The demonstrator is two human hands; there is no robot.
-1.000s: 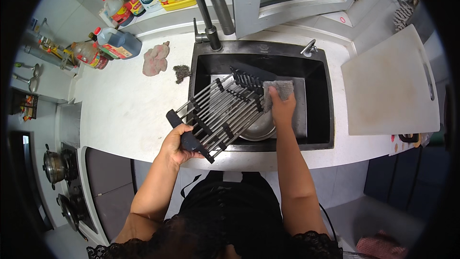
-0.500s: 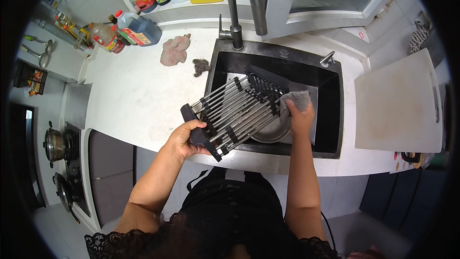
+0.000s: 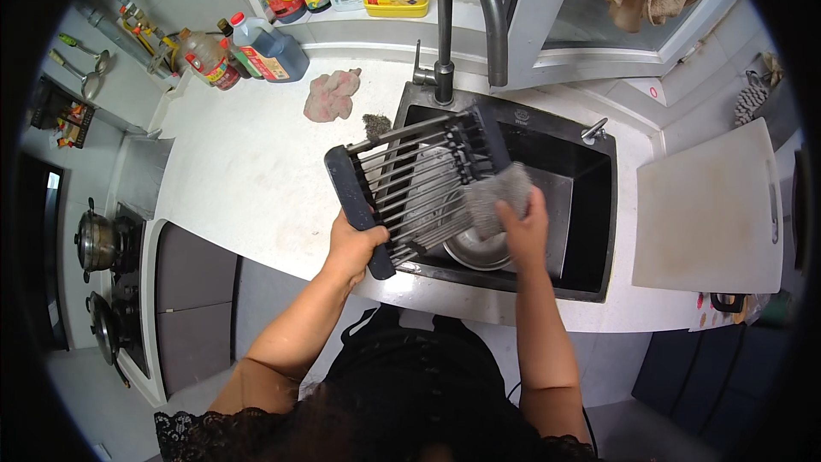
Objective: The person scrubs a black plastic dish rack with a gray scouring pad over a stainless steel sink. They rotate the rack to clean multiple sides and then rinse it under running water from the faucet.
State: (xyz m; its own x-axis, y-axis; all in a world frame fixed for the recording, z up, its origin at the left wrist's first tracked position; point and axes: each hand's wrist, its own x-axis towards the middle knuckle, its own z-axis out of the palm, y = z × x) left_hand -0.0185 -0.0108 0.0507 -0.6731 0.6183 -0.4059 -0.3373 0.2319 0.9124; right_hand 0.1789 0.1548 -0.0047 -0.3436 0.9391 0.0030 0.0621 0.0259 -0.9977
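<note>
A drain rack (image 3: 419, 186) of thin metal rods with dark plastic ends is held tilted over the left part of the black sink (image 3: 590, 205). My left hand (image 3: 355, 248) is closed round its near-left end piece. In my right hand (image 3: 526, 227) is a grey cleaning cloth (image 3: 498, 198), pressed against the rack's right end; the cloth hides part of the rods there. Below the rack, a round metal bowl (image 3: 479, 252) sits in the sink, partly covered.
The grey faucet (image 3: 445, 43) rises behind the sink. A pinkish rag (image 3: 332, 96) and a dark steel-wool scrubber (image 3: 376, 127) lie on the white counter to the left. Several bottles (image 3: 269, 50) stand at the back; a white cutting board (image 3: 710, 205) is on the right.
The rack has been turned and tipped, its left end now more upright. My right hand has brought the cloth left and lower along the rack's right end. The view has shifted slightly.
</note>
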